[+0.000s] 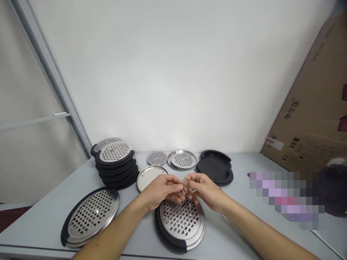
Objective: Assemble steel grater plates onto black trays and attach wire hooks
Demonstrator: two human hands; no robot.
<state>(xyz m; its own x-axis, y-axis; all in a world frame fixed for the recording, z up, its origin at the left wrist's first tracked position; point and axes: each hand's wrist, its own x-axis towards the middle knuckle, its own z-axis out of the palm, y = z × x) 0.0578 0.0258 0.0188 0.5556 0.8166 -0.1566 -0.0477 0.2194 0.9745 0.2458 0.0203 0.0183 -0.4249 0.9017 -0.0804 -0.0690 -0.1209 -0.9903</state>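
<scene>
My left hand (169, 187) and my right hand (202, 189) meet at the middle of the table, both closed in a pinch. Between their fingertips is a small shiny metal wire loop (184, 190); its exact kind is too small to make out. Just below the hands lies a round metal grater plate (184, 220) with a black rim along its left and lower edge. Behind my left hand, a smooth round metal dish (150, 175) is partly covered by the wrist. Another black-rimmed grater (92, 213) lies beside my left forearm.
A stack of black-rimmed graters (116, 166) stands at the back left. Along the wall lie loose perforated discs (183, 159) and black plastic bases (215, 169). A cardboard box (306, 119) leans at the right, near a blurred-out object (284, 198) and a white cable (325, 243).
</scene>
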